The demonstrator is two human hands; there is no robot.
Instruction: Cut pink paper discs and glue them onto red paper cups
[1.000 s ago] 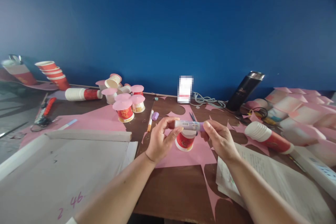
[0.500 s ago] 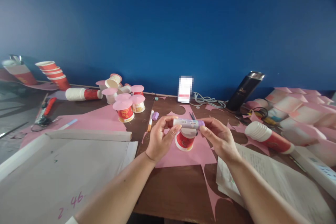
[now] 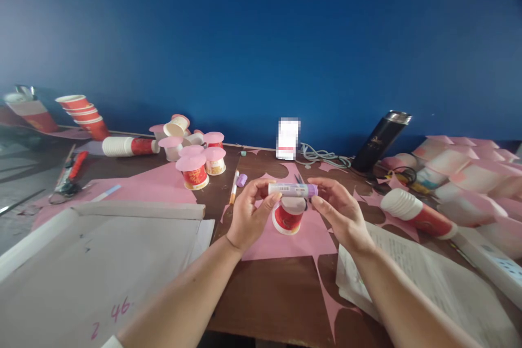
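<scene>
Gripping the tube (image 3: 287, 190) — print illegible — are left fingers (image 3: 269, 204); whether right fingers (image 3: 324, 209) grip, I can't tell

Screen (image 3: 287, 139) pixelated, content unreadable. Stick (image 3: 287, 190): print too small to read, one end partly behind left hand (image 3: 249, 216). Cup (image 3: 286, 222): top edge partly behind stick. Dark tool (image 3: 299, 179) beyond stick mostly hidden, kind unclear. Papers (image 3: 393, 247): lines illegible, part under right forearm (image 3: 402, 280). Box (image 3: 138, 211) cut off by left and bottom edges, power strip (image 3: 485, 255) by right edge. Far-left cup (image 3: 35, 114) blurred.
</scene>
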